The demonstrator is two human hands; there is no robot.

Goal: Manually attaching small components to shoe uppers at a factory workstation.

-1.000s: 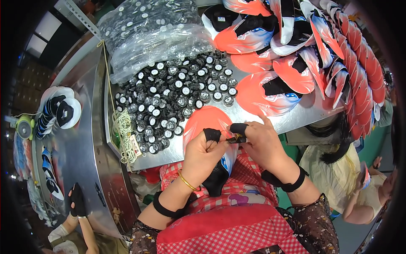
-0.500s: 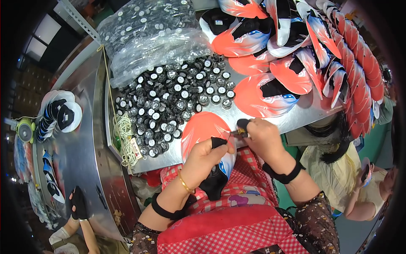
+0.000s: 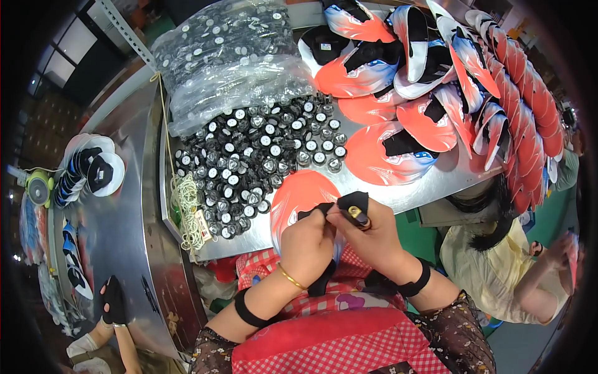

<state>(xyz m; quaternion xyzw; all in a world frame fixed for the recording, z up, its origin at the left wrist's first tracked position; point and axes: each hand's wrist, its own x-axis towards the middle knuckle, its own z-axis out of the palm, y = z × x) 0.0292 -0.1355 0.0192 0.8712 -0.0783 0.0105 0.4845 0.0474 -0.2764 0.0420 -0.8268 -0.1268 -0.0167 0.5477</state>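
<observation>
1. The right hand (image 3: 380, 243) has its fingers wrapped around a small dark tool (image 3: 357, 215) with a brass-coloured end.
2. The left hand (image 3: 306, 246) has its fingers curled in, the tips close against the right hand's; whether they pinch anything I cannot tell.
3. Directly under and just beyond both sets of fingers is a coral shoe upper (image 3: 304, 190), partly covered by the hands.
4. Beyond and left of the fingers, round black knobs (image 3: 249, 153), many with white faces, lie in a pile on the metal surface (image 3: 439, 179).
5. Farther beyond the fingers, behind that pile, is a clear plastic bag (image 3: 233, 62) of similar pieces.
6. Well left of the fingers lies a tangled pale cord (image 3: 187, 215).
7. Right of and beyond the fingers, more shoe uppers (image 3: 386, 163) overlap in a heap.
</observation>
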